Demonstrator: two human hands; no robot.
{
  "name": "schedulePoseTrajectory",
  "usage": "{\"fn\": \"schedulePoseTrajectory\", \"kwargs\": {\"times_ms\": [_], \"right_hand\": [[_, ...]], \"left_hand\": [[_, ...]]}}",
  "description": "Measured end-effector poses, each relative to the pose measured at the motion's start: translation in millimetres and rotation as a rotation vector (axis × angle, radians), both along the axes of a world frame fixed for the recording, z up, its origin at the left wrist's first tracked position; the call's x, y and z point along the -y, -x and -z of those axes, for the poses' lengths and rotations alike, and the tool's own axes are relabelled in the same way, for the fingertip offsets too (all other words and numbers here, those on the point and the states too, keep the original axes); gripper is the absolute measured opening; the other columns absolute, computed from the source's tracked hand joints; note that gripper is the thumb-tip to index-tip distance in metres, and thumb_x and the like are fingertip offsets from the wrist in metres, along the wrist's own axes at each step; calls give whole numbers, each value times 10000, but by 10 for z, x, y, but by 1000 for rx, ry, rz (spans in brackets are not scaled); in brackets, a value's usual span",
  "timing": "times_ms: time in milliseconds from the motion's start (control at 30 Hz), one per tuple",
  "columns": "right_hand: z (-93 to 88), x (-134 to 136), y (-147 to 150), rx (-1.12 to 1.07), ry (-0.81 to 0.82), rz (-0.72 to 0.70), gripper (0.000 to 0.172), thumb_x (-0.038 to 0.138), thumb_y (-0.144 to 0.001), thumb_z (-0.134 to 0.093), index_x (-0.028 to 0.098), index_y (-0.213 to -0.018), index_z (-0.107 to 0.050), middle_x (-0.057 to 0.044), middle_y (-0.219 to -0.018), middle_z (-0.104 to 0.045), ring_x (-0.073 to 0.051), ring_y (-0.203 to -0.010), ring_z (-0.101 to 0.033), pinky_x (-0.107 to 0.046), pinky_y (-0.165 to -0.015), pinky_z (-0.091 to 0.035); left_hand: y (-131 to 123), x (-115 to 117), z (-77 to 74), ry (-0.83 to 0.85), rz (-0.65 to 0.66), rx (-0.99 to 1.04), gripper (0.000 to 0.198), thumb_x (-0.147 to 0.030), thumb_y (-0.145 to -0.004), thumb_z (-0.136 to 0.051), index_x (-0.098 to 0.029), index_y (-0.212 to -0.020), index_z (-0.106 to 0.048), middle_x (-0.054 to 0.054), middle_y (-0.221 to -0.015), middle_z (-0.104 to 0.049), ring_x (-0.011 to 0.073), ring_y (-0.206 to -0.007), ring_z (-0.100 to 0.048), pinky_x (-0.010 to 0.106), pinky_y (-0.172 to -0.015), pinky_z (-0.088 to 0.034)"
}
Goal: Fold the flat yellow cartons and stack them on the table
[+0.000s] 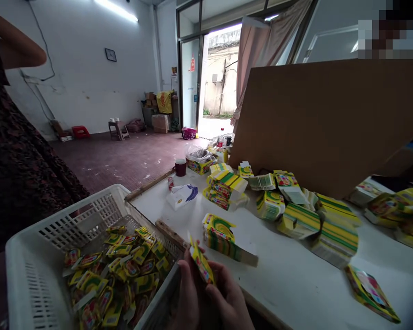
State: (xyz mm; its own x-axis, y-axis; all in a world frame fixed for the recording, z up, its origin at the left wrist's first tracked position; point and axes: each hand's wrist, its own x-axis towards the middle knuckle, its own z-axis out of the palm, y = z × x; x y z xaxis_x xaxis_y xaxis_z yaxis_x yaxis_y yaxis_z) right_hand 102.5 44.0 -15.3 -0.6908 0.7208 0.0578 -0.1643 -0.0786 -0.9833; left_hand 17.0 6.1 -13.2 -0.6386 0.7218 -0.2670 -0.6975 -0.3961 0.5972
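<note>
White table [278,284], near edge: left hand [189,295] and right hand [230,295] are holding yellow carton [202,264], its long axis slanting away-left

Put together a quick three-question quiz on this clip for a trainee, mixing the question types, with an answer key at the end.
1. Multiple choice: which thing is at the fingertips of the right hand?
A) a red stool
B) a small yellow carton
C) a wall clock

2. True or false: the white basket has other yellow cartons inside it.

3. Fill in the blank: at the picture's left edge of the white table, toward its far end, stands a dark red ____.

Key:
1. B
2. True
3. mug
</note>
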Motion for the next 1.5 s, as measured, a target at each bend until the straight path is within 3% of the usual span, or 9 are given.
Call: {"fn": "schedulePoseTrajectory", "kwargs": {"times_ms": [167, 300, 600, 833, 1000, 1067, 1233, 1367, 1500], "right_hand": [[6, -79, -134, 50, -53, 32, 402, 441, -844, -581, 234, -1188, -581, -87, -1158, -655, -272, -1093, -589, -383, -963, -443], [147, -64, -162, 145, -149, 224, 319, 477, -822, -593, 191, -944, -666, -63, -882, -680, -247, -859, -628, -337, -798, -508], [-55, -178, -278, 293, -435, 189, 389, 484, -838, -547, 167, -626, -623, -26, -651, -550, -184, -631, -546, -267, -576, -460], [-207, -338, -502, 472, -792, 198, 272, 291, -896, -494, 284, -1086, -690, -56, -824, -644, -209, -755, -619, -301, -661, -505], [-304, -338, -518, 510, -1198, 95, 309, 274, -786, -680, 403, -1067, -678, -11, -830, -694, -256, -864, -632, -490, -950, -420], [-328, -273, -494, 453, -1251, 128, 456, 247, -796, -661, 429, -1206, -587, -26, -1101, -671, -303, -1094, -576, -575, -1077, -260], [-222, -157, -449, 316, -640, 521, 753, 413, -832, -590, 275, -1474, -220, -88, -1552, -223, -346, -1407, -225, -574, -1113, -238], [-114, -147, -396, 133, 84, 261, 601, 496, -870, -506, 220, -1395, -410, -99, -1416, -484, -291, -1330, -406, -452, -1088, -352], [-146, -149, -422, 49, 287, 86, 619, 450, -826, -602, 252, -1387, -432, -76, -1334, -572, -278, -1247, -508, -426, -1067, -384]], "left_hand": [[-45, -111, -40, -3, 76, -25, 405, -492, -672, -766, -162, -894, -687, 40, -795, -673, 175, -727, -613, 249, -671, -489], [-64, -96, -1, 88, 2, -81, 367, -447, -584, -831, -143, -726, -681, 14, -639, -646, 140, -564, -564, 219, -549, -449], [58, -50, -28, 8, 22, -152, 284, -370, -649, -803, -159, -820, -717, 54, -798, -714, 202, -732, -651, 294, -708, -524], [360, 123, -324, 58, -71, -604, 496, -433, -725, -723, -183, -1145, -638, 125, -1132, -652, 266, -1055, -585, 354, -935, -444], [326, 239, -447, 221, 369, -1008, 861, -222, -397, -904, -203, -1205, -609, 125, -1220, -599, 360, -1161, -497, 401, -1010, -378], [272, 216, -404, 203, 532, -1040, 712, -224, -496, -861, -207, -1166, -620, 102, -1106, -647, 330, -1027, -574, 368, -905, -443], [158, 151, -235, 322, 468, -1175, 732, -297, -558, -847, -203, -1216, -539, 96, -1091, -645, 309, -987, -579, 332, -849, -440], [32, 181, -183, 225, 477, -1194, 812, -314, -572, -843, -200, -1290, -481, 129, -1203, -604, 334, -1072, -556, 357, -904, -418], [-47, 213, -268, 100, 484, -1238, 629, -231, -695, -723, -204, -1282, -500, 127, -1212, -587, 328, -1105, -546, 368, -942, -398]]}}
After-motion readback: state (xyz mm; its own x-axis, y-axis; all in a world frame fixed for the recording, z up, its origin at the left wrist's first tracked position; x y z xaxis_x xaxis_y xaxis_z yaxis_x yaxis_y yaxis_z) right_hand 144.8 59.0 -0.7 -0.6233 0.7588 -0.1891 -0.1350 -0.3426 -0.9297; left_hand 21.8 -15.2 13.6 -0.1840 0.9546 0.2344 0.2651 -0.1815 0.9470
